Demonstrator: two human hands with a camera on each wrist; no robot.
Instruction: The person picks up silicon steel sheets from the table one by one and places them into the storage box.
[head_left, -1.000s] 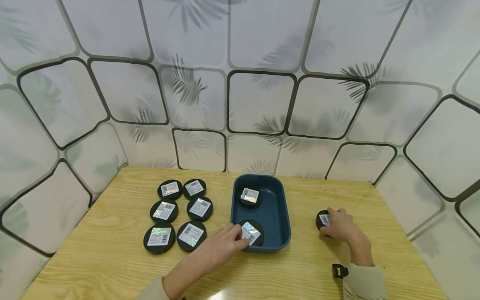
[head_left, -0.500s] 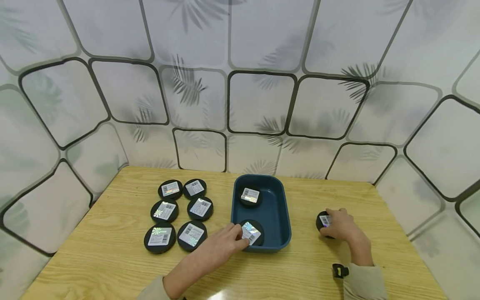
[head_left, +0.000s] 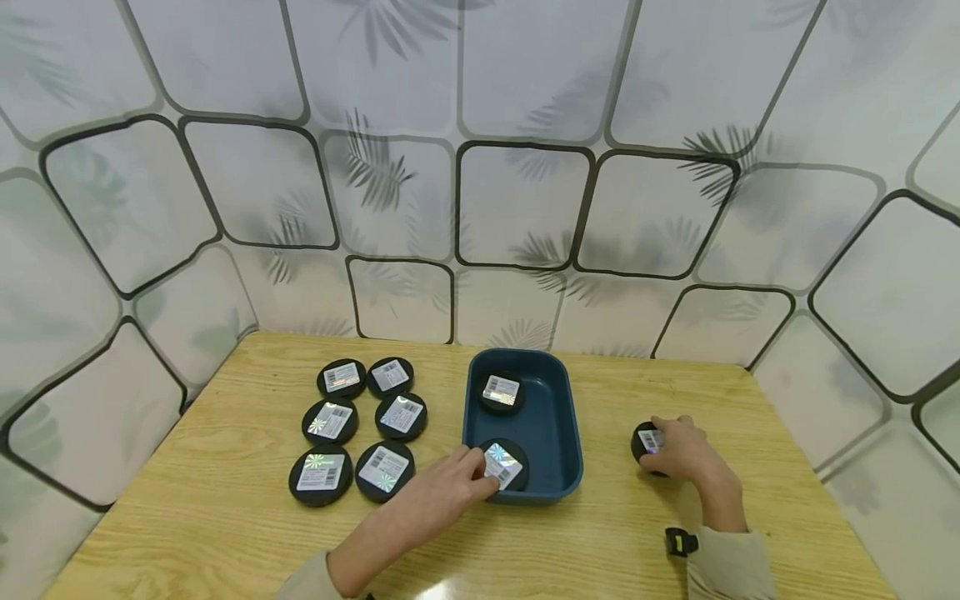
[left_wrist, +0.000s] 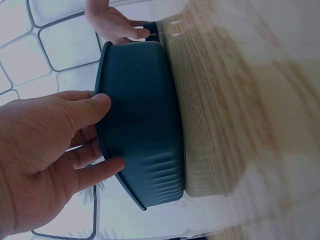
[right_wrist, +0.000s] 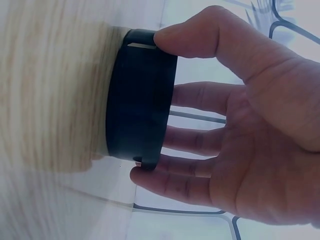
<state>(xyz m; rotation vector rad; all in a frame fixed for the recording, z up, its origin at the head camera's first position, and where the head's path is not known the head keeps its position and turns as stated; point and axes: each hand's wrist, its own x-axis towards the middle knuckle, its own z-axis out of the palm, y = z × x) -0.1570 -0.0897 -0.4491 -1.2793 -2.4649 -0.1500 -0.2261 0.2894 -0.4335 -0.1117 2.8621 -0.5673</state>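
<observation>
My left hand (head_left: 442, 487) grips the near-left corner of the dark blue plastic bin (head_left: 573, 442). In the left wrist view its thumb lies against the bin's (left_wrist: 140, 110) outer wall, and some fingers pass behind the rim. Inside the bin, a labelled black round puck (head_left: 505, 464) lies beside that hand, partly covered. Another black puck (head_left: 500, 392) lies at the bin's back left. To the right, my right hand (head_left: 682, 450) holds a black puck (head_left: 643, 440) by its sides on the table. The right wrist view shows thumb and little finger at opposite edges of this puck (right_wrist: 140, 100).
Several black pucks with white labels, among them a near one (head_left: 320, 475), lie in two columns left of the bin. The wooden table (head_left: 517, 550) meets a patterned backdrop (head_left: 517, 208) at its back and sides. A small black device (head_left: 681, 542) sits by the right sleeve.
</observation>
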